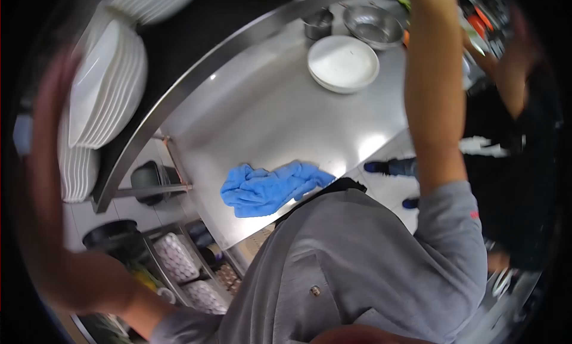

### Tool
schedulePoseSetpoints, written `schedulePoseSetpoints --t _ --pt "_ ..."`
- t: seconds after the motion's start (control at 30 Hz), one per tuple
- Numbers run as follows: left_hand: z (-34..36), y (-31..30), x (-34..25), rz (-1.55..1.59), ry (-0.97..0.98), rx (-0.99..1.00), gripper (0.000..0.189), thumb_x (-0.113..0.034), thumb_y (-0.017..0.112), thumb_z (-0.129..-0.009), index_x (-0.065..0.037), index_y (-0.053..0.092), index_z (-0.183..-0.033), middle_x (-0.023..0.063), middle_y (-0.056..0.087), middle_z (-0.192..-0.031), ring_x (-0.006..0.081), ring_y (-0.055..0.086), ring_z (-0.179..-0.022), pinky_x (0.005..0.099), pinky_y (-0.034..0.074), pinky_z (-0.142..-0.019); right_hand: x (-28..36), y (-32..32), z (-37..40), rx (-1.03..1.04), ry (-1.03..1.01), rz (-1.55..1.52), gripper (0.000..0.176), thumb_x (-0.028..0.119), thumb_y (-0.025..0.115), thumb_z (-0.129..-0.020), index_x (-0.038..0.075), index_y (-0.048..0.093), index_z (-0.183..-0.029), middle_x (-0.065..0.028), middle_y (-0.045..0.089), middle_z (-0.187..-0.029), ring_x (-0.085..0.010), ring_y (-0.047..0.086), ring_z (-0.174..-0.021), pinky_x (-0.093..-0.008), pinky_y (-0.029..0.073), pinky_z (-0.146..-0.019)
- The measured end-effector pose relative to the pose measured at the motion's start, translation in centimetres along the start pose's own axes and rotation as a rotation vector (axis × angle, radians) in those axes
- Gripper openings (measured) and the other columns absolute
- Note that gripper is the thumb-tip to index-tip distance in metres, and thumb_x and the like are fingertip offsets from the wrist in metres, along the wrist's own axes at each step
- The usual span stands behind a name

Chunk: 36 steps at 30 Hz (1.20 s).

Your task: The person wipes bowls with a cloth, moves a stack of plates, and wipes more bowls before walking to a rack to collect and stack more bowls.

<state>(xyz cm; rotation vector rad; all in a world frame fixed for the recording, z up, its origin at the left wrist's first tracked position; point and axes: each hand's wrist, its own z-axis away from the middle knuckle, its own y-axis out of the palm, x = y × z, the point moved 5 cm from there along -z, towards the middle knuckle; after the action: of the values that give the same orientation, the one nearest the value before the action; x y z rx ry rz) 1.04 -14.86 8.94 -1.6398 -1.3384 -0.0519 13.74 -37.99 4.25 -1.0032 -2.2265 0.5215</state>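
My left hand is raised at the left edge, smeared by motion and stretched by the lens. It is nearest to the stacked white dishes on the dark shelf, and its blur overlaps their outer side. My right forearm reaches straight up across the steel table, and the hand lies beyond the top edge. A crumpled blue cloth rests on the table close to my body. Two white plates or shallow bowls sit stacked to the left of my right forearm.
A metal pan and small steel pot stand at the table's back. The shelf's metal edge curves over the table's left side. Egg trays are on a lower rack. A co-worker in dark clothes stands at right.
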Motion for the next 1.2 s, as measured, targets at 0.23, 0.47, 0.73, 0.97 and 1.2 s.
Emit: schedulePoseSetpoints --t 0.23,0.47,0.73,0.97,1.2 --pt "21.4 18.9 -10.1 1.132 -0.425 0.277 0.043 -0.027 0.072 -0.078 0.002 0.06 -0.108 0.017 0.063 -0.102 0.0343 0.058 -0.091 0.0417 0.045 -0.082 -1.2 14.8 31.7 0.067 0.46 -0.444 0.002 0.005 0.056 -0.083 0.005 0.058 -0.084 -0.016 0.057 -0.065 -0.0315 0.054 -0.055 -0.0389 0.045 -0.053" --pt "32.8 28.9 -23.0 0.997 -0.115 0.833 0.05 -0.024 0.074 -0.069 0.0 0.06 -0.111 0.0191 0.063 -0.11 0.0384 0.057 -0.105 0.0618 0.03 -0.097 5.5 9.5 54.8 0.679 0.753 -0.245 0.028 0.023 0.058 -0.083 0.007 0.065 -0.105 -0.0191 0.066 -0.082 -0.0382 0.063 -0.077 -0.0473 0.05 -0.069" --pt "21.9 13.6 -40.1 1.807 0.626 1.299 0.031 -0.013 0.076 -0.075 0.003 0.064 -0.099 0.0097 0.068 -0.092 0.0174 0.062 -0.085 0.0328 0.048 -0.079 6.3 1.6 59.5 0.075 0.512 -0.274 0.081 0.014 0.074 -0.069 0.013 0.038 -0.141 -0.0161 0.05 -0.132 -0.0327 0.051 -0.113 -0.0393 0.045 -0.09" --pt "24.6 8.7 -60.2 1.521 0.834 1.724 0.029 -0.019 0.066 -0.083 0.004 0.065 -0.101 0.0091 0.068 -0.088 0.0149 0.062 -0.082 0.031 0.049 -0.076 11.8 -20.8 85.5 -0.407 1.231 -0.147 0.021 0.013 0.067 -0.075 0.004 0.064 -0.094 -0.0157 0.065 -0.096 -0.0301 0.063 -0.089 -0.035 0.048 -0.078" --pt "23.6 5.6 -77.3 1.076 1.184 1.185 0.039 -0.036 0.06 -0.085 0.003 0.068 -0.086 0.0122 0.064 -0.068 0.0203 0.059 -0.065 0.0336 0.046 -0.064 11.8 -28.4 95.5 -0.276 1.493 -0.119 0.044 0.018 0.076 -0.067 0.005 0.059 -0.105 -0.0179 0.065 -0.096 -0.0358 0.062 -0.091 -0.0407 0.048 -0.077"
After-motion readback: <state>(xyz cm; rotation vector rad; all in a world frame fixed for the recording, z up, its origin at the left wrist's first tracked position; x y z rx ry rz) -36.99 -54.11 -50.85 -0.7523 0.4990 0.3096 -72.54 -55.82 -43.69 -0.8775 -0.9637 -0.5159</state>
